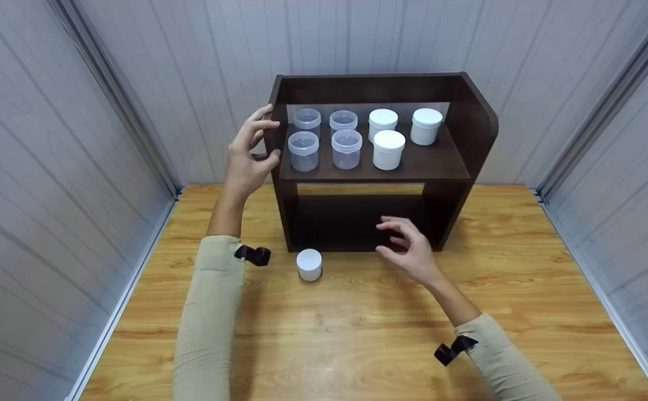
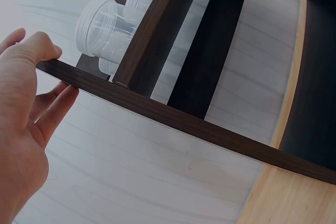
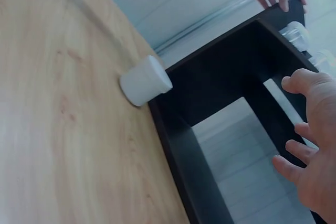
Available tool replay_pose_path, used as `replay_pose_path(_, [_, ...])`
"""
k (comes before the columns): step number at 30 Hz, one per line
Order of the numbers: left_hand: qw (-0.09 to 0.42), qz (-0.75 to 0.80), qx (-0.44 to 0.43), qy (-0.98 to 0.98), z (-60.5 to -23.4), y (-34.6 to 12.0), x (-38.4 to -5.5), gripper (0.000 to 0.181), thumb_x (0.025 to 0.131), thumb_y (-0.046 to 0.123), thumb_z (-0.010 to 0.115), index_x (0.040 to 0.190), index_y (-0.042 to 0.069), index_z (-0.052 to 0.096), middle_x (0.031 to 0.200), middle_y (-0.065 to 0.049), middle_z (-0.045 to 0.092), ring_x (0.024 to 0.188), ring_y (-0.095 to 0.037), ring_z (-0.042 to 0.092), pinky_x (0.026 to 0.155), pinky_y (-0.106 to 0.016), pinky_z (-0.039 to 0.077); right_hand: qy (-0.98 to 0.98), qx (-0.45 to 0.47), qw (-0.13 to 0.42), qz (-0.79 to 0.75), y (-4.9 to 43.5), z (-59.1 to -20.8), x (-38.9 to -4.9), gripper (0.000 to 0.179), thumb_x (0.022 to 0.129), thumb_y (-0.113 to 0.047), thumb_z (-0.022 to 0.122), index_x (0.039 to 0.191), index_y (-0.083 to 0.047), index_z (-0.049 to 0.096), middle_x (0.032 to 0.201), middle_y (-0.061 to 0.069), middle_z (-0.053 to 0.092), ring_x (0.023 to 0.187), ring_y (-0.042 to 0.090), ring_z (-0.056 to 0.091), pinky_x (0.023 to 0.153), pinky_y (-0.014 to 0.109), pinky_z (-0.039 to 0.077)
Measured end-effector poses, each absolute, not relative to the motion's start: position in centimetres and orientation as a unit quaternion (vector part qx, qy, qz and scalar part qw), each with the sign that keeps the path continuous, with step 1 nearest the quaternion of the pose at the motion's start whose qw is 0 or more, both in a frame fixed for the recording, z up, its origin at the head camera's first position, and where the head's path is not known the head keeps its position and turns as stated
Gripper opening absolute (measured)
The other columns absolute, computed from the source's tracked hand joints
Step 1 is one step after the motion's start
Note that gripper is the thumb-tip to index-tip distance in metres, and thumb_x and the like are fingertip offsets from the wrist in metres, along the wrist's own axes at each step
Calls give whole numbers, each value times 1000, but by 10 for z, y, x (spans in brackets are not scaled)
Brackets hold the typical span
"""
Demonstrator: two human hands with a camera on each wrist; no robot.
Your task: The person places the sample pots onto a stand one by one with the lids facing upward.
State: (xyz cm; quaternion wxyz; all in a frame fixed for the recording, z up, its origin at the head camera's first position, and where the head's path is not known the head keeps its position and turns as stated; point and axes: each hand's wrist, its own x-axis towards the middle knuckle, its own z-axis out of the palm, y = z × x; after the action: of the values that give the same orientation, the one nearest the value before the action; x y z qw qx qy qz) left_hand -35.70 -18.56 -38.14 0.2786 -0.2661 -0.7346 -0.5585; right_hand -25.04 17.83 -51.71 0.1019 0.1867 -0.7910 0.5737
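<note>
My left hand (image 1: 248, 159) grips the left side panel of a dark brown wooden shelf (image 1: 379, 174), thumb on one face and fingers on the other, as the left wrist view shows. In front of the lower compartment, my right hand (image 1: 411, 253) hovers with fingers loosely bent and nothing held. A white lidded jar (image 1: 309, 264) stands upright on the floor by the shelf's front left corner. On the upper board, several clear plastic jars (image 1: 304, 151) occupy the left half. Three white lidded jars (image 1: 388, 150) stand to their right, two behind and one in front.
Wood-grain flooring (image 1: 324, 345) extends around the shelf. Pale panelled walls (image 1: 235, 44) close off the back and both sides. Behind the jars, the shelf has a raised back rail (image 1: 371, 89), and its right side panel (image 1: 474, 125) rises above the upper board.
</note>
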Motion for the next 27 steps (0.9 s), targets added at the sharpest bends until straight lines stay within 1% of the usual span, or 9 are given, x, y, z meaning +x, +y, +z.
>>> replay_pose_path(6, [286, -553, -275, -733, -381, -186, -358, 46, 91, -13, 66, 135, -3, 69, 172, -21, 54, 165, -34, 49, 129, -64, 46, -790, 209, 81, 570, 165, -528, -253, 43, 92, 4, 86, 134, 0, 75, 159, 29, 61, 151, 48, 57, 116, 70, 55])
replay_pose_path(8, [286, -551, -276, -734, -381, -186, -358, 46, 91, -13, 66, 136, -3, 69, 172, -21, 54, 165, -34, 48, 131, -64, 45, -791, 215, 77, 568, 161, -532, -254, 44, 93, 3, 86, 135, -1, 75, 159, 29, 62, 152, 48, 57, 115, 71, 56])
replay_pose_path(12, [283, -551, -272, -737, -381, -186, -357, 46, 91, -13, 66, 136, -3, 69, 173, -19, 54, 164, -32, 50, 119, -60, 56, -790, 227, 67, 565, 154, -538, -256, 44, 93, 1, 86, 135, -1, 75, 158, 30, 62, 150, 48, 58, 113, 71, 58])
replay_pose_path(15, [281, -554, -271, -735, -381, -186, -357, 46, 91, -13, 66, 136, -3, 68, 173, -17, 54, 164, -30, 51, 117, -59, 58, -788, 234, 60, 567, 148, -543, -258, 45, 93, 1, 87, 136, -1, 74, 159, 30, 62, 149, 48, 59, 112, 72, 58])
replay_pose_path(18, [282, -556, -274, -732, -380, -185, -358, 46, 91, -13, 66, 136, -3, 68, 173, -18, 54, 164, -31, 51, 123, -58, 54, -784, 240, 53, 570, 142, -547, -260, 46, 93, 1, 86, 137, -1, 74, 159, 30, 61, 149, 48, 59, 113, 74, 56])
replay_pose_path(20, [282, -556, -275, -732, -380, -185, -358, 46, 91, -13, 66, 136, -4, 68, 173, -19, 54, 164, -31, 50, 127, -53, 51, -783, 243, 46, 571, 138, -550, -261, 46, 93, 1, 86, 137, -1, 73, 159, 31, 61, 150, 49, 58, 113, 74, 56])
replay_pose_path(23, [279, -558, -271, -733, -380, -184, -358, 46, 91, -13, 66, 136, -4, 68, 173, -18, 54, 163, -31, 51, 113, -39, 61, -782, 244, 31, 573, 133, -555, -262, 47, 94, -1, 86, 139, 1, 72, 160, 30, 59, 152, 49, 56, 115, 73, 55])
replay_pose_path(25, [276, -560, -268, -733, -380, -185, -358, 46, 91, -14, 65, 136, -4, 68, 174, -17, 54, 163, -31, 52, 100, -29, 64, -781, 244, 23, 574, 129, -558, -263, 48, 95, -3, 86, 140, 1, 71, 161, 29, 59, 152, 49, 55, 116, 73, 54])
replay_pose_path(27, [274, -564, -266, -733, -380, -185, -357, 46, 91, -14, 65, 135, -4, 68, 174, -17, 53, 162, -32, 53, 87, -23, 66, -778, 246, 13, 579, 126, -562, -264, 49, 95, -4, 85, 142, 1, 70, 161, 28, 58, 152, 48, 54, 117, 74, 53])
